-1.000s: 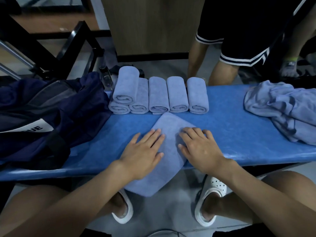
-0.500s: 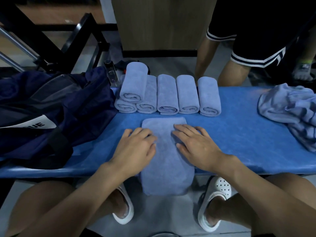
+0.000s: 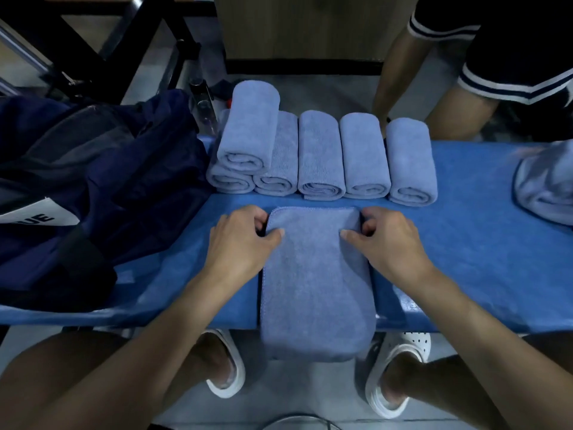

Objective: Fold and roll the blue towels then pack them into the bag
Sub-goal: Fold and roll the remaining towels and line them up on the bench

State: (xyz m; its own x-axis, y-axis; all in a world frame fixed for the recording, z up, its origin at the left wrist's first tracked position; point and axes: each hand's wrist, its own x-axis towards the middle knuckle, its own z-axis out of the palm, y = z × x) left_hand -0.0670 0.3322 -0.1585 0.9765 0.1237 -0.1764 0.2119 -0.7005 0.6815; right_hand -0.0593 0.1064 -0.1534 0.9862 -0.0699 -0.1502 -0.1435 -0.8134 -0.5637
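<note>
A folded blue towel [image 3: 316,287] lies lengthwise on the blue bench [image 3: 465,249], its near end hanging over the front edge. My left hand [image 3: 242,240] grips the towel's far left corner, thumb on top and fingers curled under the edge. My right hand [image 3: 387,240] grips the far right corner the same way. Behind the towel sits a row of several rolled blue towels [image 3: 322,156], with one more roll stacked on the left end. The dark navy bag [image 3: 93,187] lies open on the bench at the left.
A heap of unfolded blue towels [image 3: 548,187] lies at the bench's right end. Another person's legs [image 3: 434,88] stand behind the bench. A black metal frame [image 3: 130,51] stands at the back left. My feet in white shoes are under the bench.
The towel was turned from a diagonal lie to straight. Both hands slid from flat on its middle to its far corners, and the fingers curled round the edges.
</note>
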